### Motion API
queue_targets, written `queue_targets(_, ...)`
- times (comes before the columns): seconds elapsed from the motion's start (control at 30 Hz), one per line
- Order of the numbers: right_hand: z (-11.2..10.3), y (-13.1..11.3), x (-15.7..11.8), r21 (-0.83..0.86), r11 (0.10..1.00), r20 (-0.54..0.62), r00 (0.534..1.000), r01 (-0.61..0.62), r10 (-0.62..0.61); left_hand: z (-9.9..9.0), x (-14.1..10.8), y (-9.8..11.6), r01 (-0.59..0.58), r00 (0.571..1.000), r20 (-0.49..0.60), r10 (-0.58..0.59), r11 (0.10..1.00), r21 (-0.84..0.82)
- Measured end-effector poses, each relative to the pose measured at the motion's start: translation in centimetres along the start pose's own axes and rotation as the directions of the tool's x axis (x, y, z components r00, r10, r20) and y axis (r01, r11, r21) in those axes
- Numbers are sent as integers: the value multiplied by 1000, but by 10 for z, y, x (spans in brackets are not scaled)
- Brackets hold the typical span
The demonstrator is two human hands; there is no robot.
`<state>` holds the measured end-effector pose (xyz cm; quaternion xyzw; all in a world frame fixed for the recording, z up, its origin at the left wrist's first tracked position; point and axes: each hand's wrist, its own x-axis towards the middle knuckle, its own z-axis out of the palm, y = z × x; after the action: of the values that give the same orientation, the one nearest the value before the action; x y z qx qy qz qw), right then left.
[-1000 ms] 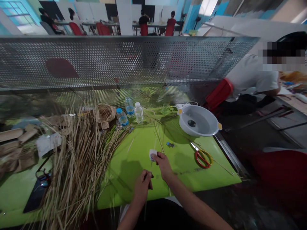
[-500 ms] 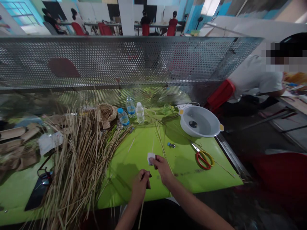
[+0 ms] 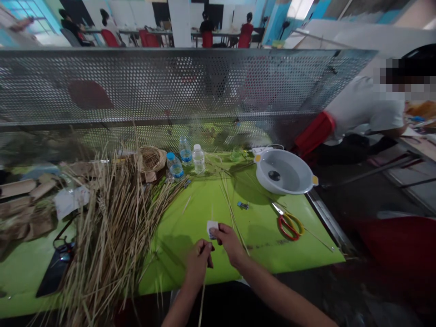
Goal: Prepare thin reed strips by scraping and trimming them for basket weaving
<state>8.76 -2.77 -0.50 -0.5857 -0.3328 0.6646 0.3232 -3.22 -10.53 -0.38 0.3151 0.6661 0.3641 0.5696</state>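
Observation:
My left hand [image 3: 200, 261] is closed, its fingers pinching a thin straw strip [image 3: 202, 302] that hangs down past the table's front edge. Just above and to the right, my right hand [image 3: 229, 241] grips a small white folded piece [image 3: 211, 225], perhaps paper or cloth. A faint length of strip sticks up beyond the white piece, which seems to be pressed round it. The two hands are close together over the green table [image 3: 180, 222]. Right of them lie loose straw strips [image 3: 231, 211] and a small blue-and-metal clip-like item [image 3: 243, 205].
A big heap of dry straw [image 3: 112, 231] covers the left side, beside a phone [image 3: 54, 274]. Behind stand a woven basket [image 3: 151, 159] and plastic bottles [image 3: 198, 160]. Scissors [image 3: 289, 223] and a grey basin of water [image 3: 284, 172] lie right. A perforated metal screen [image 3: 170, 86] borders the back.
My right hand and the white piece have shifted slightly left, nearer my left hand. The left hand stays nearly still with the strip. At the far upper left, a person's arm has come into view.

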Motion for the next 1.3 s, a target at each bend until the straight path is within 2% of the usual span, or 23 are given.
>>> queue_targets(0.13, 0, -4, 3, 15, 999, -74, 997, 28, -27, 3, -1, -3, 15, 999, 46, -15, 1000, -5)
queue_targets(0.33, 9, 6, -11, 57, 998, 60, 998, -20, 17, 3, 0, 1, -28, 1000, 9, 29, 999, -29)
queue_targets(0.53, 9, -11, -1, 47, 999, -104, 995, -6, 11, 0, 0, 12, -25, 999, 24, 23, 995, 92)
queue_targets(0.7, 13, -19, 0, 45, 999, -8, 1000, -11, 11, -3, 6, 23, -45, 999, 16, 43, 995, 86)
queue_targets(0.83, 11, -21, 2, 52, 999, -82, 997, -2, 6, -8, 9, 29, -28, 998, 60, 20, 992, 124)
queue_targets(1.0, 11, -21, 3, 56, 998, -21, 1000, -10, 11, -11, 8, 30, -26, 998, 61, 18, 990, 136)
queue_targets(1.13, 9, -20, 3, 64, 998, -103, 995, 4, 3, -12, 7, 24, -9, 993, 116, -6, 992, 122)
queue_targets(1.3, 14, -13, -6, 58, 998, 4, 1000, -20, 20, -12, 5, 22, 1, 996, 84, -5, 999, 48)
